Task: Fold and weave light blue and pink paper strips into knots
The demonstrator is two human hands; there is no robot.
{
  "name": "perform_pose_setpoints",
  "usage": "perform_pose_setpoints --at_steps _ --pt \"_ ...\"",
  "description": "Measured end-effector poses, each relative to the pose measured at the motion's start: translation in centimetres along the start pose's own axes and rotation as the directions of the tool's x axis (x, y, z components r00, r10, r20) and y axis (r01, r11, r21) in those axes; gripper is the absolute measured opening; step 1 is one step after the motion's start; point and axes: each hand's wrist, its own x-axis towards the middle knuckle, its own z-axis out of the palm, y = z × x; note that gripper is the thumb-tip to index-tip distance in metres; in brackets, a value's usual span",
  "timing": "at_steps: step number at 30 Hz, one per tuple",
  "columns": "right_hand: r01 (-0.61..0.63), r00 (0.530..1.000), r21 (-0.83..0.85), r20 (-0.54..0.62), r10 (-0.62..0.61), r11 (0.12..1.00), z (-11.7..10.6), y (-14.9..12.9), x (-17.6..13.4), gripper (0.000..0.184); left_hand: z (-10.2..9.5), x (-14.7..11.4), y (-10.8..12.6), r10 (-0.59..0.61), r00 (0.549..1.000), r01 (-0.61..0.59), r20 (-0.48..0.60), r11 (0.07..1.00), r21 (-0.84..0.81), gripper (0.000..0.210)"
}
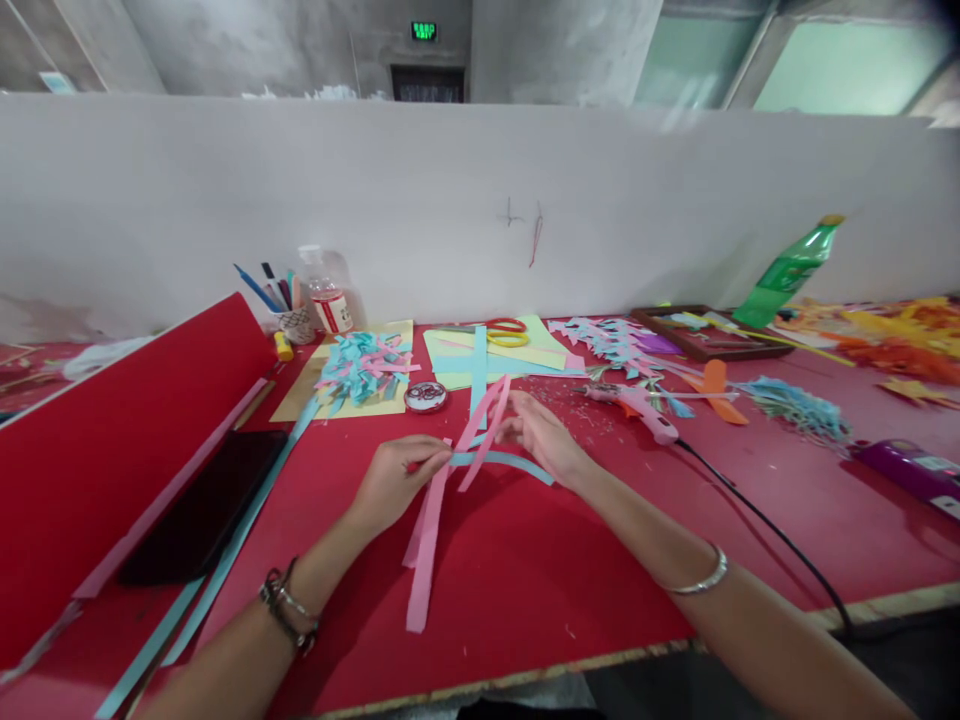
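My left hand [399,478] is closed in a pinch on the spot where pink and light blue paper strips cross. From that spot a pink paper strip [427,560] hangs down toward me, and a light blue paper strip [517,462] curves off to the right. Another blue strip [478,370] reaches away toward the back. My right hand [541,435] is closed at the top of a pink strip [489,430] that bends over in a narrow loop. Its fingertips are partly hidden behind that strip.
Folded blue and pink paper pieces [360,370] lie behind my left hand. Scissors [507,332] rest on paper sheets. A pink glue gun [641,410] with a black cord lies right. A black tablet [206,510] is left; a tilted green bottle [787,272] stands back right.
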Motion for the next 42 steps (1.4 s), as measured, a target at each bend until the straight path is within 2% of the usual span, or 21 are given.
perform_pose_setpoints --at_steps 3,6,8,12,14,17,19,24,28,32,38,42 --pt "0.065 0.992 -0.206 0.118 -0.041 0.976 -0.4 -0.5 0.0 0.033 -0.1 0.1 -0.3 -0.025 0.999 0.025 -0.037 0.999 0.020 0.023" --pt "0.124 0.978 -0.385 0.201 -0.048 0.915 0.0 -1.1 -0.5 0.026 -0.1 0.2 -0.3 -0.030 0.999 0.031 -0.033 0.999 0.034 0.023" --pt "0.093 0.984 -0.449 0.175 -0.015 0.889 0.5 -1.0 -0.7 0.024 0.0 0.2 -0.2 -0.016 1.000 0.017 -0.025 0.999 0.038 0.023" --pt "-0.053 0.994 -0.537 0.048 0.094 0.842 0.7 -0.4 -0.6 0.028 0.1 0.0 0.0 0.039 0.999 -0.038 -0.022 0.998 0.056 0.022" --pt "-0.067 0.988 -0.547 0.079 0.131 0.834 0.6 -0.3 -0.5 0.032 0.1 -0.2 -0.1 0.064 0.998 -0.062 -0.024 0.994 0.087 0.022" --pt "0.034 0.990 -0.562 0.130 0.047 0.826 0.7 -0.4 -0.6 0.029 0.1 -0.3 -0.2 0.094 0.996 -0.092 -0.003 0.982 0.162 0.023" --pt "0.093 0.992 -0.576 0.124 -0.026 0.812 1.0 -0.4 -0.7 0.025 0.2 -0.3 -0.3 0.104 0.994 -0.106 0.022 0.970 0.218 0.023" --pt "0.102 0.991 -0.524 0.131 -0.038 0.846 2.3 -0.2 -1.3 0.020 0.2 -0.3 -0.3 0.115 0.992 -0.124 0.048 0.948 0.294 0.023" --pt "0.057 0.997 -0.556 0.069 -0.022 0.829 2.3 0.0 -1.4 0.021 0.3 -0.4 -0.2 0.131 0.991 -0.132 0.019 0.965 0.226 0.022" --pt "0.002 0.999 -0.545 0.031 0.017 0.838 1.1 0.2 -0.8 0.024 0.2 -0.4 -0.2 0.112 0.994 -0.111 0.002 0.979 0.173 0.022" --pt "0.005 1.000 -0.594 0.017 0.006 0.804 -0.3 -0.3 -0.1 0.029 0.0 -0.2 -0.2 0.078 0.997 -0.075 -0.014 0.988 0.135 0.021" --pt "-0.004 1.000 -0.552 -0.018 -0.007 0.834 -0.8 -0.6 -0.1 0.031 -0.1 -0.2 0.0 0.065 0.998 -0.065 -0.001 0.992 0.107 0.021"
